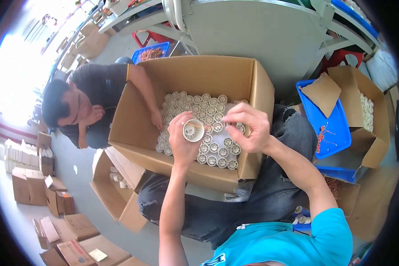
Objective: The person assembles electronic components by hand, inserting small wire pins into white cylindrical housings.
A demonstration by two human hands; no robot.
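Note:
My left hand (184,139) is closed round a white plastic cup-shaped housing (193,130). Its open end faces up, and small parts show inside. Just to the right, my right hand (252,129) hovers over the box with thumb and forefinger curved but apart, and I see nothing held in it. Beneath both hands, a large cardboard box (186,71) holds many similar round white housings (212,160), packed upright in rows. Some clear plastic sheet (230,108) shows among them.
At the left, another person (93,84) reaches a hand (156,119) into the same box. A smaller carton (115,195) stands at lower left. On the right are a blue tray (332,137) with orange wires and a carton (372,146) of white pieces. Cardboard boxes (82,226) cover the lower-left floor.

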